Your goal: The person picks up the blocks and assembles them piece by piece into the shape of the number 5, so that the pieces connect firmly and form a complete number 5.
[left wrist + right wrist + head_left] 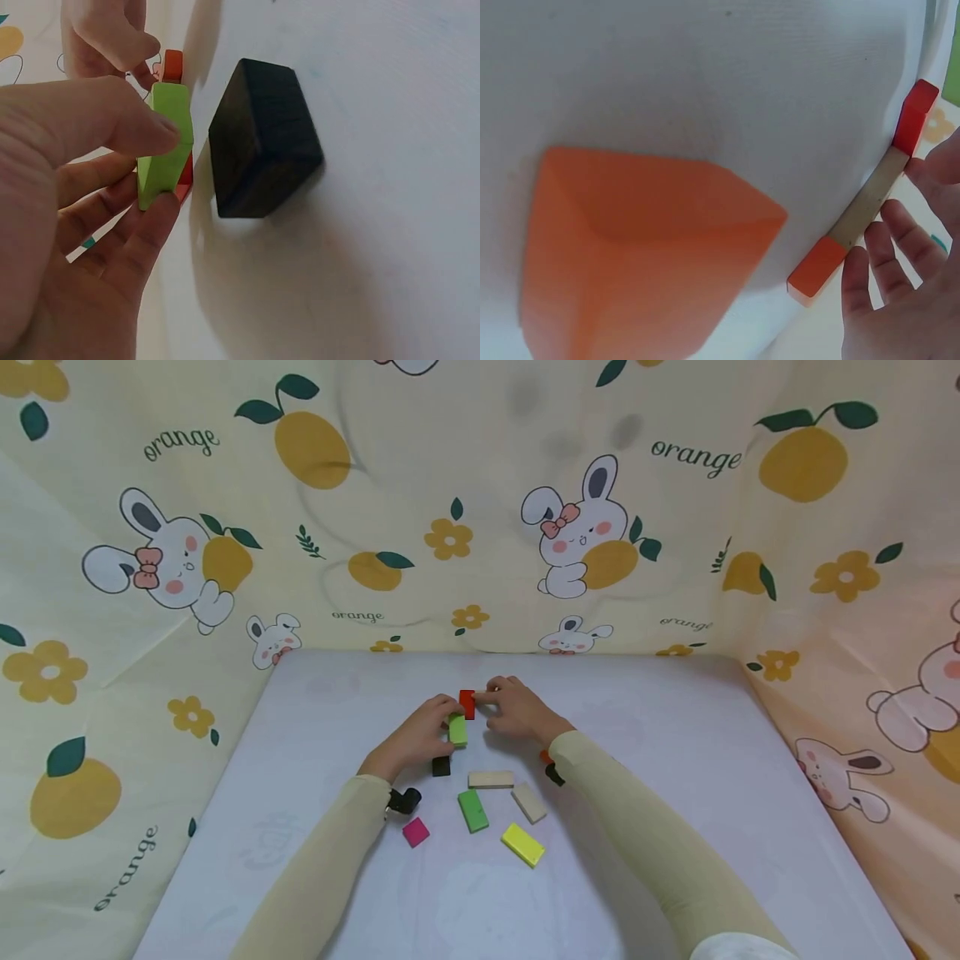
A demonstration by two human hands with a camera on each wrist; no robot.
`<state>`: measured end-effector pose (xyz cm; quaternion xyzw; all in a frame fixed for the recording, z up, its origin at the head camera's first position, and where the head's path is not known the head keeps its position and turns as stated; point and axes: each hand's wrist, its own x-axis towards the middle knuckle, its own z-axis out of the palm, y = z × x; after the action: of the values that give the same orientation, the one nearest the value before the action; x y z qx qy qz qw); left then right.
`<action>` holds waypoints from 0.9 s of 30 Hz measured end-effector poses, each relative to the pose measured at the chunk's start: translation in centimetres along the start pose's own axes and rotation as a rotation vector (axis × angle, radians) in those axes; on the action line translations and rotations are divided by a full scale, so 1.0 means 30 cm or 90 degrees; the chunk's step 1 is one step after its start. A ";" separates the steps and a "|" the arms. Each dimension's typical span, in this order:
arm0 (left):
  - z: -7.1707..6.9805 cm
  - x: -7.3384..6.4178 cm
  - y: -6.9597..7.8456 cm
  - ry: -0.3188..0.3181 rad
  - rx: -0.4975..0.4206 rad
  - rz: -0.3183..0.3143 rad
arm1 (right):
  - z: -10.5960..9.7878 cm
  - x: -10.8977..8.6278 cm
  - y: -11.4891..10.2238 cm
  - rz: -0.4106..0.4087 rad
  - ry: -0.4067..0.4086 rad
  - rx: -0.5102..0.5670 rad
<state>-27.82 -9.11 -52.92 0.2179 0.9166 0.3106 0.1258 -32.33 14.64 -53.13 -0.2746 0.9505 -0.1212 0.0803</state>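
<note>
My left hand [420, 737] pinches a light green block [169, 142] between thumb and fingers, right beside a red block [467, 704]. The green block stands on its edge in the left wrist view. My right hand [520, 708] rests its fingertips along one side of a plain wooden block [870, 196], its fingers only slightly bent. In the right wrist view that wooden block lies in a line between the red block [916, 116] and an orange block [815, 268], end to end. A black block [266, 142] stands on the table just below my left hand.
Nearer on the white table [360, 893] lie two plain wooden blocks [491, 780], a green block [473, 811], a yellow block [522, 845] and a magenta block [416, 832]. Another orange block [652, 255] and a black piece [554, 774] sit by the right sleeve. A patterned cloth [465, 485] hangs behind.
</note>
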 end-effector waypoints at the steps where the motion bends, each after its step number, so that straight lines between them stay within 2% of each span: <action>1: 0.002 0.004 0.001 0.001 0.000 0.003 | 0.000 0.001 0.000 0.003 -0.003 0.002; 9: 0.024 0.019 0.012 -0.003 -0.011 0.022 | -0.002 0.000 0.003 -0.001 -0.012 -0.001; 20: 0.036 0.018 0.008 -0.003 0.056 0.030 | -0.006 0.002 -0.023 -0.017 -0.012 -0.001; 27: 0.044 0.030 0.013 -0.004 0.059 0.037 | -0.012 -0.004 -0.014 -0.005 -0.016 -0.023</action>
<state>-28.00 -7.72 -53.80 0.2511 0.9228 0.2711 0.1094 -32.08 14.43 -52.67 -0.2812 0.9504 -0.1011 0.0864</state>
